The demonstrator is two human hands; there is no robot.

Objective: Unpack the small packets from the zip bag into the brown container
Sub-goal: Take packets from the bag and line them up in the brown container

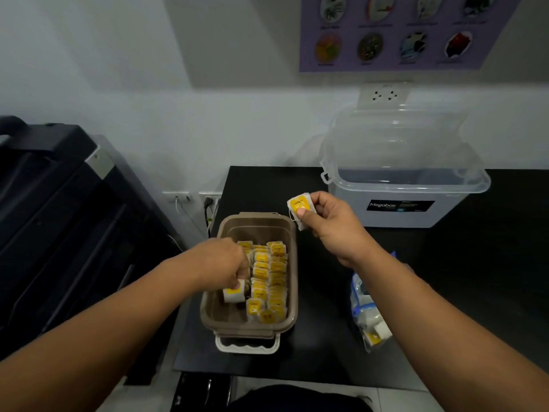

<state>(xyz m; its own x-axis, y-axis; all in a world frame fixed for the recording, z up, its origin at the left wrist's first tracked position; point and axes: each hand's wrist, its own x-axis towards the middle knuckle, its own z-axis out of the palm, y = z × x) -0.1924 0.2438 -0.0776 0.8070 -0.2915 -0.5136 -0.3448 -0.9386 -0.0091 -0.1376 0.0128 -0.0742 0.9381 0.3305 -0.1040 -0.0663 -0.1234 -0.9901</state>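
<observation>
left hand [227, 264] pinches a packet [233, 293] inside the brown container [292, 281]; seat it upright against the rows. right hand [332, 223] pinches next packet [300, 207]. zip bag [367, 313] lies right.

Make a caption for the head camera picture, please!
Left hand holds a packet inside the brown container; right hand pinches another packet.
</observation>
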